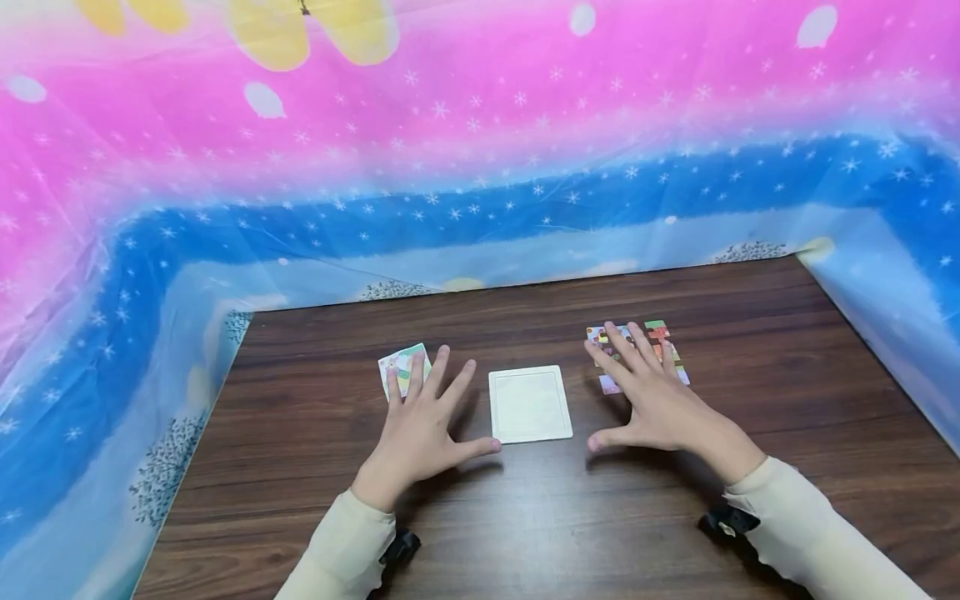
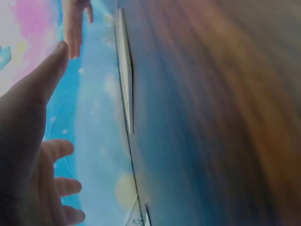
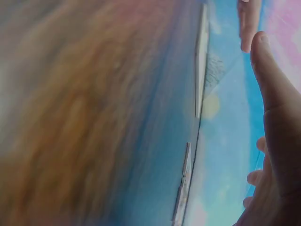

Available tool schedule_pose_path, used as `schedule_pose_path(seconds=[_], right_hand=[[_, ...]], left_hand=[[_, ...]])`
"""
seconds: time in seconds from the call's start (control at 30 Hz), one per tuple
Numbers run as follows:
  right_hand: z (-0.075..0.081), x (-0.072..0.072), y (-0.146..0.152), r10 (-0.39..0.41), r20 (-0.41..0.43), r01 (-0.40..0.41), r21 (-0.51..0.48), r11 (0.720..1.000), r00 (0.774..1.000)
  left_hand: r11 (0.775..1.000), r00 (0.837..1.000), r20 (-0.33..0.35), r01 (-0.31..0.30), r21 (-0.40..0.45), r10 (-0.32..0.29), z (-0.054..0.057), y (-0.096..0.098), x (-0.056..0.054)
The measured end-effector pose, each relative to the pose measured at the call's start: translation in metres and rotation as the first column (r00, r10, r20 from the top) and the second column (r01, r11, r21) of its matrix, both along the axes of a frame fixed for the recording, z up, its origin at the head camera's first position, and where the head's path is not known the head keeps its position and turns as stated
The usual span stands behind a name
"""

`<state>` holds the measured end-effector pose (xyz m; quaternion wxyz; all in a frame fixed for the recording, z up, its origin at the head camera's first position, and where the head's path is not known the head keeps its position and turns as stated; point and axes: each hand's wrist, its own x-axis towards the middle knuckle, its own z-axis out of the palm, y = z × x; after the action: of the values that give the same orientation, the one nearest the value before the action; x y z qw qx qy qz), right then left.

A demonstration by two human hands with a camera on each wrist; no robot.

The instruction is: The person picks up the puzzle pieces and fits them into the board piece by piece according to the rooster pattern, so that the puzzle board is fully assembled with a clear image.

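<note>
Both hands hover over the brown table with fingers spread, holding nothing. The left hand [image 1: 420, 437] is at the left; its fingertips overlap a small square picture card [image 1: 392, 372] in the head view. Its thumb points toward a cream square tray [image 1: 529, 404] with a raised rim, which lies flat between the hands. To the right, the right hand [image 1: 652, 404] partly covers a group of colourful jigsaw pieces [image 1: 657, 330]. In the right wrist view, the edges of the pieces [image 3: 187, 160] show low on the tabletop, below the tray [image 3: 201, 61].
The dark wood-grain table [image 1: 525, 533] is bordered at the back and sides by a pink and blue snowflake cloth [image 1: 465, 200]. Black wrist straps [image 1: 727, 522] sit at the cream sleeves [image 1: 817, 525].
</note>
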<state>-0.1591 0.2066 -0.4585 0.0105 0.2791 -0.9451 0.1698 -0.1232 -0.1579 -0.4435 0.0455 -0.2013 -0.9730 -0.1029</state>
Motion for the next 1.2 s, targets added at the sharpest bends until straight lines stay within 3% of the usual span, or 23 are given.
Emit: schedule_pose_path(seconds=[0.23,0.37,0.43,0.5,0.6,0.67,0.8,1.03,1.2], right_hand=[[-0.006,-0.013,0.004,-0.005,0.051,0.011,-0.119,0.993,0.999],[-0.01,-0.023,-0.001,-0.001,0.095,0.019,-0.185,0.982,0.995],[-0.011,-0.028,-0.004,0.009,0.107,0.015,-0.228,0.974,0.994],[-0.013,-0.029,-0.004,0.008,0.098,0.018,-0.265,0.964,0.995],[-0.016,-0.031,0.001,-0.01,0.075,0.033,-0.307,0.951,0.997],[-0.017,-0.033,0.004,-0.024,0.061,0.042,-0.321,0.946,0.998],[-0.017,-0.037,0.011,-0.03,0.071,0.052,-0.333,0.941,0.997],[-0.022,-0.038,0.035,-0.075,0.112,0.109,-0.338,0.935,0.991],[-0.032,-0.039,0.042,-0.068,0.112,0.102,-0.326,0.94,0.991]], left_hand=[[0.99,0.998,0.061,0.018,0.139,-0.026,-0.006,0.01,-0.01],[0.961,0.99,0.134,0.009,0.277,-0.048,-0.014,0.014,-0.016],[0.922,0.977,0.201,-0.012,0.388,-0.071,-0.018,0.015,-0.019],[0.869,0.962,0.249,-0.03,0.494,-0.108,-0.02,0.015,-0.022],[0.79,0.95,0.262,-0.026,0.613,-0.172,-0.024,0.016,-0.027],[0.765,0.948,0.255,-0.018,0.643,-0.191,-0.027,0.015,-0.029],[0.773,0.949,0.264,-0.034,0.633,-0.175,-0.034,0.012,-0.03],[0.797,0.93,0.312,-0.035,0.603,-0.195,-0.041,0.008,-0.035],[0.779,0.926,0.328,-0.063,0.624,-0.188,-0.048,0.01,-0.038]])
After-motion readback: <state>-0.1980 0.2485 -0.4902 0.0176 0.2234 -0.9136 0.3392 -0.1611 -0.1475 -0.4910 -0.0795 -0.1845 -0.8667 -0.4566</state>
